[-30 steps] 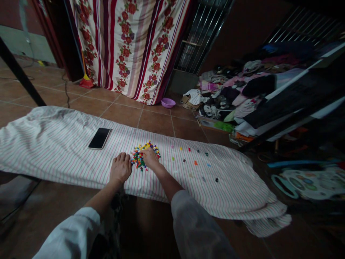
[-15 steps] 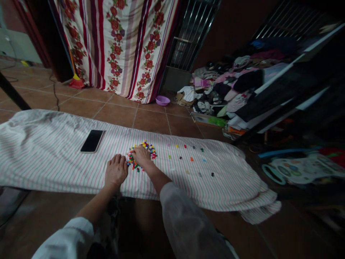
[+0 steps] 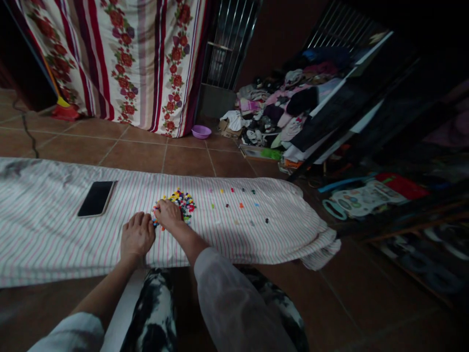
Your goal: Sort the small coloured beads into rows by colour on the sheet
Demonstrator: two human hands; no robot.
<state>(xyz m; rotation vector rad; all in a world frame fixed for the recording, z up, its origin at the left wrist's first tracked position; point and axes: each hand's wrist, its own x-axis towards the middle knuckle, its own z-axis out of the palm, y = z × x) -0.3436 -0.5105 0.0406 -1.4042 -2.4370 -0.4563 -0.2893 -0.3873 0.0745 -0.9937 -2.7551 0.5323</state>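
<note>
Two bare hands are resting at a heap of tiny coloured pieces (image 3: 187, 200) on the striped cloth (image 3: 284, 244). Your right hand (image 3: 169, 214) is covering the heap's left part, fingers bending down among the pieces; cannot tell whether its grip is pinching any, fingertips being hidden. Your left hand (image 3: 137, 236) is lying palm down just beside the heap, its grip relaxed and flat, nothing visibly held. To the right, small pieces (image 3: 232, 189) are sitting apart in loose rows, an orange piece (image 3: 241, 206) in the middle row, a black piece (image 3: 266, 221) ending the near row. A phone (image 3: 95, 199) is lying well left.

Risks, my judgement: your right sleeve (image 3: 229, 293) could be dragging the spaced pieces out of line if the arm swings low. A shift of your left hand could be rucking the loose cloth and jostling the rows. Pieces this small could be coming up two at once, your own hand blocking your view.
</note>
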